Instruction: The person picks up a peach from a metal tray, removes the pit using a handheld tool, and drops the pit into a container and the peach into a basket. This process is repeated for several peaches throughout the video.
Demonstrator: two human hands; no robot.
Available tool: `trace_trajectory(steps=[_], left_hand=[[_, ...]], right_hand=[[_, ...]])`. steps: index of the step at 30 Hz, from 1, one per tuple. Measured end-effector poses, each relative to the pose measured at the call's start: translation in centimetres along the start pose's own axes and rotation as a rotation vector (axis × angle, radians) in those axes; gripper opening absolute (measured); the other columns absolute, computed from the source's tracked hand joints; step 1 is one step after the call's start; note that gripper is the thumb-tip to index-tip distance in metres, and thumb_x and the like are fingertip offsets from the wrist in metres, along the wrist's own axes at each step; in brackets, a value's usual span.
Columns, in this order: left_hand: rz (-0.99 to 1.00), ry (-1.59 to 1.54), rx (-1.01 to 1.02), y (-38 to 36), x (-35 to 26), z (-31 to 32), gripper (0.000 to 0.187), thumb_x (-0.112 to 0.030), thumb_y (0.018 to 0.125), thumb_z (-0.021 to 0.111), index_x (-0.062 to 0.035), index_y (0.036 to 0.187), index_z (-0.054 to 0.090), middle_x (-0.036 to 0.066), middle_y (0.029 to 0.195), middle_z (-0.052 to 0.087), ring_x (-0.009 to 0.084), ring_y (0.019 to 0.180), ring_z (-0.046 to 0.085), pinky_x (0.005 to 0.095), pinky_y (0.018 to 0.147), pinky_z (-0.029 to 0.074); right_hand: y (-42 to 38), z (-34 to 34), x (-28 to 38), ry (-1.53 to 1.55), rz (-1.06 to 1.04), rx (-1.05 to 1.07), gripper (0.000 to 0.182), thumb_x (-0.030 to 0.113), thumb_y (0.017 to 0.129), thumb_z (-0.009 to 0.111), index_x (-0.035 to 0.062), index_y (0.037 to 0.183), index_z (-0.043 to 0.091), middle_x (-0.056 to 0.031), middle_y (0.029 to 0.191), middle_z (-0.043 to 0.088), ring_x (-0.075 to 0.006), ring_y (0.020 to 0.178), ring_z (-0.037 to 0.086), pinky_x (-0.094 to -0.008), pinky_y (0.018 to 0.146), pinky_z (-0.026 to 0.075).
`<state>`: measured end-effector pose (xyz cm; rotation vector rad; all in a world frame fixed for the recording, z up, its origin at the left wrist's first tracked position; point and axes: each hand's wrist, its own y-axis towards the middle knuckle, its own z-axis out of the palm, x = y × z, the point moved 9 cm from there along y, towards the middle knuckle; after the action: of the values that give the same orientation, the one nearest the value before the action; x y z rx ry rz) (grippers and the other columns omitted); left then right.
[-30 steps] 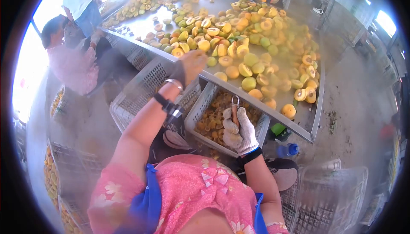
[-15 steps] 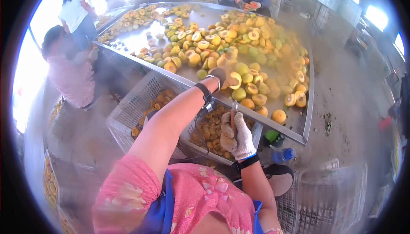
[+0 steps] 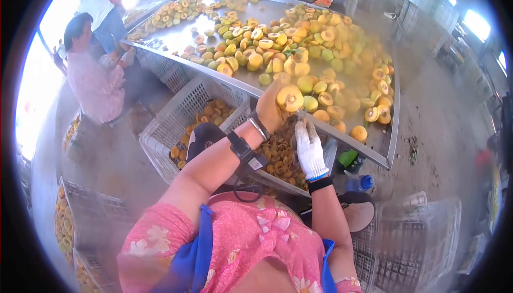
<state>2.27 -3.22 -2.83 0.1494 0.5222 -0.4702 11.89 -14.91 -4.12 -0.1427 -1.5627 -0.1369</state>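
Observation:
My left hand (image 3: 271, 106), with a watch on its wrist, holds a halved yellow fruit (image 3: 290, 98) over the near edge of the metal table (image 3: 214, 74), cut face and brown pit area showing. Just right of it is my right hand (image 3: 309, 146) in a white glove, closed on a small metal-tipped tool (image 3: 302, 113); the tip is close to the fruit's lower edge. Many halved fruits (image 3: 265, 43) are spread on the table beyond. Beneath my hands is a crate of small cut fruit pieces (image 3: 280, 156).
Another white crate (image 3: 155, 138) with fruit stands to the left. Empty-looking crates (image 3: 414, 239) are at lower right. A blue bottle (image 3: 366, 183) and a green item (image 3: 347, 158) are under the table corner. A seated person (image 3: 93, 87) is at left; another person's hands (image 3: 320, 0) are across the table.
My left hand has drawn back from the fruit pile, now raising a halved fruit. My right hand has turned and brought the tool up beside it. The view has shifted slightly.

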Motion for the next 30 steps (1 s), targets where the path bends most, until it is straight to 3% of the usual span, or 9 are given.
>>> trace_trajectory(steps=[3,5,7,10,13,15,18,24,30], left_hand=[[0.109,0.192,0.037,-1.3,0.3,-0.2,0.03,-0.026,0.099,0.057,-0.0048,0.12,0.059,0.011,0.107,0.062,0.0252,0.097,0.066,0.0431,0.078,0.06],[0.579,0.978,0.065,-4.0,-2.4,2.5,0.034,-0.012,0.093,0.064,-0.0021,0.124,0.055,0.01,0.112,0.065,0.024,0.1,0.067,0.0378,0.084,0.058],[0.616,0.999,0.09,-4.4,-2.3,2.9,0.043,0.0,0.086,0.07,-0.0007,0.125,0.054,0.01,0.114,0.067,0.0225,0.101,0.068,0.0341,0.088,0.056],[0.315,0.504,0.106,-2.9,0.1,0.7,0.046,0.004,0.08,0.073,0.0002,0.123,0.057,0.011,0.112,0.067,0.0214,0.099,0.068,0.032,0.089,0.054],[0.376,0.785,0.129,-3.1,0.3,1.3,0.034,-0.006,0.087,0.067,0.0021,0.12,0.059,0.012,0.108,0.067,0.0228,0.096,0.067,0.0323,0.088,0.054],[0.148,0.42,0.127,-2.4,1.5,0.8,0.031,-0.011,0.091,0.061,0.0033,0.118,0.06,0.013,0.106,0.067,0.0232,0.095,0.066,0.0322,0.086,0.053],[-0.021,0.037,-0.022,-2.9,2.7,0.3,0.031,-0.016,0.095,0.051,0.0045,0.116,0.06,0.013,0.102,0.066,0.0227,0.092,0.064,0.0319,0.083,0.052],[0.367,0.494,-0.038,-4.0,0.4,0.7,0.029,-0.017,0.097,0.048,0.0041,0.112,0.062,0.011,0.098,0.066,0.0204,0.09,0.064,0.0306,0.079,0.052],[0.213,0.404,-0.125,-2.6,0.9,-2.4,0.028,-0.021,0.098,0.049,0.0006,0.108,0.064,0.011,0.097,0.066,0.0225,0.089,0.066,0.0312,0.076,0.055]], right_hand=[[0.4,0.1,0.3,-0.165,-0.142,-0.022,0.042,0.028,0.104,0.053,-0.0037,0.132,0.055,-0.0078,0.107,0.064,-0.0144,0.097,0.057,-0.0285,0.088,0.046],[0.4,0.0,0.7,-0.228,-0.152,-0.031,0.042,0.027,0.104,0.053,-0.0049,0.132,0.055,-0.0141,0.11,0.065,-0.0194,0.1,0.06,-0.0306,0.09,0.046],[0.3,0.0,0.9,-0.278,-0.181,-0.034,0.042,0.027,0.104,0.052,-0.0059,0.13,0.055,-0.0191,0.11,0.066,-0.0244,0.102,0.062,-0.0326,0.09,0.047],[0.3,0.1,0.8,-0.322,-0.214,-0.036,0.041,0.027,0.105,0.05,-0.0066,0.127,0.056,-0.0228,0.107,0.066,-0.03,0.101,0.064,-0.0352,0.089,0.048],[0.3,0.2,0.4,-0.343,-0.169,-0.037,0.038,0.026,0.105,0.049,-0.0064,0.124,0.057,-0.0223,0.105,0.066,-0.0317,0.099,0.065,-0.0363,0.087,0.049],[0.5,0.2,-0.2,-0.345,-0.148,-0.028,0.037,0.026,0.105,0.049,-0.0063,0.122,0.057,-0.0221,0.104,0.067,-0.0326,0.098,0.065,-0.0369,0.086,0.049],[0.1,0.6,-0.4,-0.387,-0.138,-0.062,0.043,0.037,0.103,0.05,-0.0013,0.119,0.058,-0.0317,0.102,0.064,-0.0502,0.102,0.059,-0.0474,0.083,0.05],[-0.5,1.6,0.2,-0.229,-0.254,-0.031,0.043,0.037,0.103,0.049,-0.0017,0.121,0.058,-0.0299,0.103,0.065,-0.0474,0.1,0.062,-0.0444,0.084,0.05],[-0.2,2.3,-1.0,-0.209,-0.14,0.031,0.043,0.036,0.103,0.049,-0.0016,0.121,0.058,-0.0295,0.103,0.065,-0.0469,0.098,0.063,-0.0446,0.084,0.05]])
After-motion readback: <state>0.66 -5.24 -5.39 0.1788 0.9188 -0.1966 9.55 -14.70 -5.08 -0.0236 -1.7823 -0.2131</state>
